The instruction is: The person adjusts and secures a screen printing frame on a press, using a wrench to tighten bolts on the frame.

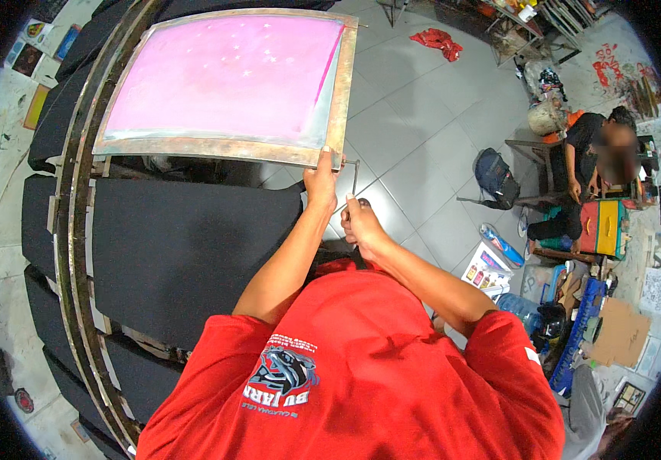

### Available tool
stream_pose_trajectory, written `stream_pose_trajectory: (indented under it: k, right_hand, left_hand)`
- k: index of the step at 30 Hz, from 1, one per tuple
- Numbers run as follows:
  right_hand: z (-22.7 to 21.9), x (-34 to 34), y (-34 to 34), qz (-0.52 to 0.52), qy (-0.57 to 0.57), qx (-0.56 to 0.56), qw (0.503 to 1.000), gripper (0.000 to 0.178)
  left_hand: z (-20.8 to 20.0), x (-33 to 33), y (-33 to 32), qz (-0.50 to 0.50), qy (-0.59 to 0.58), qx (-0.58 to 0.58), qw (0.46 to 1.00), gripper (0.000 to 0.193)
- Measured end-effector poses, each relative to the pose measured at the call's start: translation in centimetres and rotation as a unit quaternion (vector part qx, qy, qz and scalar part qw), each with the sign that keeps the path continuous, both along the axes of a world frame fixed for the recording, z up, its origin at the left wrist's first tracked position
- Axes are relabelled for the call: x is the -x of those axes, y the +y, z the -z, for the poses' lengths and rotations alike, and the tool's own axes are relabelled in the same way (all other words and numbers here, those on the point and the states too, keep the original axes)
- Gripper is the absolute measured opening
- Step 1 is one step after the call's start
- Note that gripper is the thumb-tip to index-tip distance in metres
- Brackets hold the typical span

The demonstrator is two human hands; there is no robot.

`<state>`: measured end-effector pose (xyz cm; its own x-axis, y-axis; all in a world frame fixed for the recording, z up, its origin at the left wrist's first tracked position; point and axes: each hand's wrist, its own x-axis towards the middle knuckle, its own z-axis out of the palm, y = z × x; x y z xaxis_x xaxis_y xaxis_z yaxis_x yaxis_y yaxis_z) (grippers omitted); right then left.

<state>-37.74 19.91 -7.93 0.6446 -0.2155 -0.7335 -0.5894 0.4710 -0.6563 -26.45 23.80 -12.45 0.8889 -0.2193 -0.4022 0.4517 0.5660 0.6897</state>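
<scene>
A screen printing frame [215, 150] with a pink mesh spans the upper left, small pale star shapes showing in its mesh. My left hand [321, 182] is closed on its near right corner, thumb on top and the other fingers mostly hidden. Just right of that corner, a thin bent metal rod [355, 178] reaches from the frame's edge down to my right hand [362, 224]. The fingers of that hand are curled shut around the rod's lower end. Below the frame lies a black cloth-covered board [192, 230], left of my forearms.
A long metal rail [77, 199] curves along the left, with more black boards beyond it. On the tiled floor [407, 130] lie a red cloth [436, 44] and a dark backpack [496, 178]. Another person [587, 153] sits at the right near crates and clutter.
</scene>
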Motion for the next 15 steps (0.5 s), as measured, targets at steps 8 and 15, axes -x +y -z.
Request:
stream_pose_trajectory:
  k: [8, 15]
  right_hand:
    - [-6.1, -3.7, -6.2, -0.128, 0.138, -0.157, 0.97, 0.019]
    - [-10.1, -3.9, -3.7, -0.317, 0.092, 0.303, 0.894, 0.021]
  left_hand:
    - [0.2, 0.0, 0.3, 0.008, -0.021, -0.025, 0.999, 0.026]
    - [-0.1, 0.3, 0.0, 0.012, 0.007, 0.003, 1.0, 0.033]
